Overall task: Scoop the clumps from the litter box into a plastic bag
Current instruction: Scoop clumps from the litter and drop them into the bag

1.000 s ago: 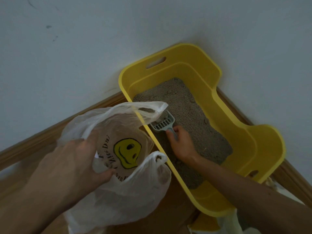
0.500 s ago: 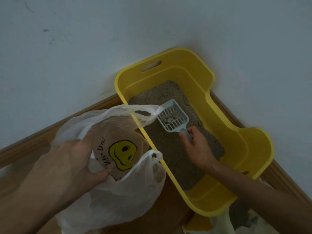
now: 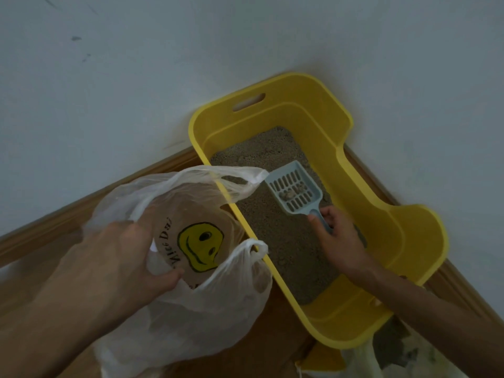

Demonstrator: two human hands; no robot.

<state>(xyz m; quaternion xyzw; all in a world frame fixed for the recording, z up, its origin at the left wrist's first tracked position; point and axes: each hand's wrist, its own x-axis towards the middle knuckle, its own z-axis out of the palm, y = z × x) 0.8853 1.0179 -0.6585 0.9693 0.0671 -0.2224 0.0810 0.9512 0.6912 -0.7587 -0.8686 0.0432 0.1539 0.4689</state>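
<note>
On plastic bag [image 3: 207, 309]: partial blk txt "Nice Da…", by yellow smiley [image 3: 200, 246].

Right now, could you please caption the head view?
Right hand holds a clump-laden scoop over the litter box; left hand holds the bag open.

There is one yellow litter box [image 3: 362, 186], one slotted scoop [image 3: 293, 186] carrying a few clumps [image 3: 291, 195], one plastic bag [image 3: 207, 309], and two hands: left hand [image 3: 117, 263], right hand [image 3: 341, 241].

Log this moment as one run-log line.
right hand: grips scoop handle | scoop: holds clumps over litter box | left hand: holds plastic bag open beside box | status: clumps not yet tipped in
</note>
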